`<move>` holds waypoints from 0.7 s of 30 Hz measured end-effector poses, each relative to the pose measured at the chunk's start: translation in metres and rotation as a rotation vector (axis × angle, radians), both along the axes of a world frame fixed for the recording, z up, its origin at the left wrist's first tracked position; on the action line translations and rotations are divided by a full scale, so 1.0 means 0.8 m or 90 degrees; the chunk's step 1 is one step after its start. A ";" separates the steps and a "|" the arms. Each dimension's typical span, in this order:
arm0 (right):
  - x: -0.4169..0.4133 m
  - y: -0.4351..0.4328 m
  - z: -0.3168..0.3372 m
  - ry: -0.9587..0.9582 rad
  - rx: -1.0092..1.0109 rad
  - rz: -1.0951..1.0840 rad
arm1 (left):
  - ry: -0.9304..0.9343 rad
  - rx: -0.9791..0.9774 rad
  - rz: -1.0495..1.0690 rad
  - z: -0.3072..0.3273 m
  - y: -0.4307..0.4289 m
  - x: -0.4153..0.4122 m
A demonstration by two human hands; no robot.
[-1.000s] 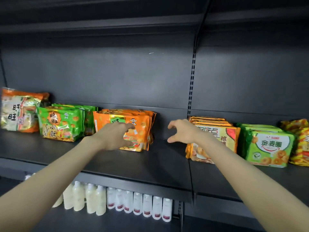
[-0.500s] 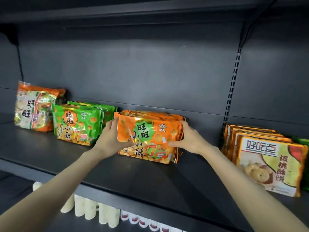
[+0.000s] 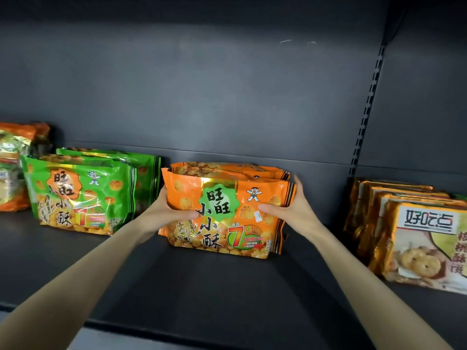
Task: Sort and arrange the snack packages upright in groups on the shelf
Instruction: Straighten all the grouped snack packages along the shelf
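You are gripping the middle stack of packages [image 3: 227, 213] at both ends as it is standing on the shelf [image 3: 202, 299]: your left hand [image 3: 168, 213] is at its left edge and your right hand [image 3: 290, 210] at its right. A neighbouring stack [image 3: 80, 195] is sitting just to its left, with the far-left packages [image 3: 12, 168] beyond that. The right-hand row of packages [image 3: 417, 238] is standing well apart to the right.

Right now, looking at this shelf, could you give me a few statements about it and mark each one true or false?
1. The left hand and right hand grip the orange packages from either side. True.
2. The green packages stand to the right of the orange ones. False: they stand to their left.
3. The orange packages lie flat on the shelf. False: they stand upright.
4. Neither hand touches the gold biscuit packages. True.
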State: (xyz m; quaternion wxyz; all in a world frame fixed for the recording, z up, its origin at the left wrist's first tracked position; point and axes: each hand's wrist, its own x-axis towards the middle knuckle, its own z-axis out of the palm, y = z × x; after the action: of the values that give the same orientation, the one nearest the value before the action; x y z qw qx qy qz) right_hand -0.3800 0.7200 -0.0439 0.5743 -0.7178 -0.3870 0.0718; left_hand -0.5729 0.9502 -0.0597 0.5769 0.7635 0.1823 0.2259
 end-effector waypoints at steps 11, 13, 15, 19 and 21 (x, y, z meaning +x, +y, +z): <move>-0.005 0.007 -0.003 0.020 -0.005 -0.019 | 0.024 0.055 -0.086 -0.013 0.030 0.014; -0.004 0.001 -0.003 0.020 -0.003 -0.026 | 0.019 0.058 -0.098 -0.014 0.026 0.017; -0.003 -0.005 0.000 0.021 -0.005 -0.032 | 0.011 0.061 -0.109 -0.014 0.021 0.020; 0.002 -0.019 0.003 0.024 -0.010 -0.030 | -0.006 0.057 -0.122 -0.013 0.009 0.028; 0.005 -0.025 0.006 0.024 -0.013 -0.032 | -0.005 0.050 -0.124 -0.013 0.003 0.032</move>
State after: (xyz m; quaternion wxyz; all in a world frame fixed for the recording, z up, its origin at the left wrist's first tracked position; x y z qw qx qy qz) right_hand -0.3759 0.6999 -0.0394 0.5757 -0.7315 -0.3575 0.0748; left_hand -0.5472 0.9530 -0.0697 0.5665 0.7988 0.0960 0.1783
